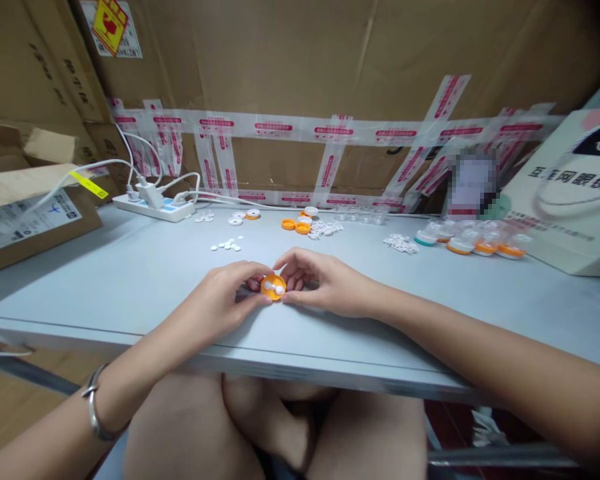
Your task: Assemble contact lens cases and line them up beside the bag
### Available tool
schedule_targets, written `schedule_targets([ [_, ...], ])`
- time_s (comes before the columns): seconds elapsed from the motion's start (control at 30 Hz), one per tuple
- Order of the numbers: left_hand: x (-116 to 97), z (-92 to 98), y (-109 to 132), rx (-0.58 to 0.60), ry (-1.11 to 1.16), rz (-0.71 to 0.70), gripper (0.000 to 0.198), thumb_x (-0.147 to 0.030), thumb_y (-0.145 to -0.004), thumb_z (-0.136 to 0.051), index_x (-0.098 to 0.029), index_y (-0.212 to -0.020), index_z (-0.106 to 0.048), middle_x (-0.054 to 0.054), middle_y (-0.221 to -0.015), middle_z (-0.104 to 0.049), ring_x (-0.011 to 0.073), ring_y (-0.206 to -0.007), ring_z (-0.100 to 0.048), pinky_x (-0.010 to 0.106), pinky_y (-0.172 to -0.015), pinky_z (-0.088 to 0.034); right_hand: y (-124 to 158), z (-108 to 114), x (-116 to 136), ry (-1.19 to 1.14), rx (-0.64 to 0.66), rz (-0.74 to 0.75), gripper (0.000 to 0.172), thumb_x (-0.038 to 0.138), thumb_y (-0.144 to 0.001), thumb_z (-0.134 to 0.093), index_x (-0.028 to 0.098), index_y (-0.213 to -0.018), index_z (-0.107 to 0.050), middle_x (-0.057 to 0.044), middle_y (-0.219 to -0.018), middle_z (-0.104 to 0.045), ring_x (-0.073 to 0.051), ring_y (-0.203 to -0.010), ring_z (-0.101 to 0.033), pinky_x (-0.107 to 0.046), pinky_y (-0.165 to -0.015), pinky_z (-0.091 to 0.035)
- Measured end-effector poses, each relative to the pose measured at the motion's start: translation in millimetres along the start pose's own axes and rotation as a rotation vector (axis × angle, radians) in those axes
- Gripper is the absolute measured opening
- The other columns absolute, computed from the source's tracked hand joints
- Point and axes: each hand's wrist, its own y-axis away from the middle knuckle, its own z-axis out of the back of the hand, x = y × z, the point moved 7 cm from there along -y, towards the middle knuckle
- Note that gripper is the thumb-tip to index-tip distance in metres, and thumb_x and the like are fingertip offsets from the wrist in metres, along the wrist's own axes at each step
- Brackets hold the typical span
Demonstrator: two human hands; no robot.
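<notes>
In the head view, the left hand (225, 293) and right hand (330, 283) met at a small orange case (273, 279) on the table (170, 293), pinching it between them. The case lay right at the fingertips, its open side facing up, with white pieces (279, 290) inside. The left thumb pressed the rim at about seven o'clock and the left fingers near ten; the right thumb touched it near five, the right index near one. From the case, white discs (229, 245) lay at ten o'clock and orange rings (303, 228) at one. At eleven, a red-and-yellow sticker (110, 25) with a broken-glass sign sat over a white label (133, 41) that seemed to read "LM27". White tape (333, 127) crossed at twelve, its red strips bearing print too small to read. Between two and three, a pale bag (550, 200) showed Chinese characters, including "网眼镜". At nine, a box label (25, 220) carried a blue handwritten mark.
</notes>
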Motion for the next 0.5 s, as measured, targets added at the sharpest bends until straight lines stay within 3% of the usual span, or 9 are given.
schedule_targets([
  [0.23,-5,3.7,2,-0.048,0.056,-0.062,0.021,-0.018,-0.081,-0.057,-0.016,-0.099,-0.067,0.004,-0.092,-0.069,0.0144,-0.076,-0.062,0.025,-0.069,-0.048,-4,-6,-16,-0.410,0.021,-0.154,0.038,0.012,-0.067,-0.072,0.020,-0.096,-0.049,0.003,-0.080,-0.064,-0.009,-0.076,-0.063,-0.023,-0.073,-0.049],
  [0.5,-1,6.5,-2,-0.040,0.093,-0.122,0.024,-0.020,-0.083,-0.054,-0.018,-0.100,-0.070,0.006,-0.092,-0.067,0.0166,-0.084,-0.062,0.028,-0.075,-0.047,-3,-7,-13,-0.545,-0.019,-0.244,0.034,0.005,-0.068,-0.071,0.019,-0.094,-0.054,0.005,-0.073,-0.069,-0.007,-0.067,-0.065,-0.021,-0.071,-0.048],
])
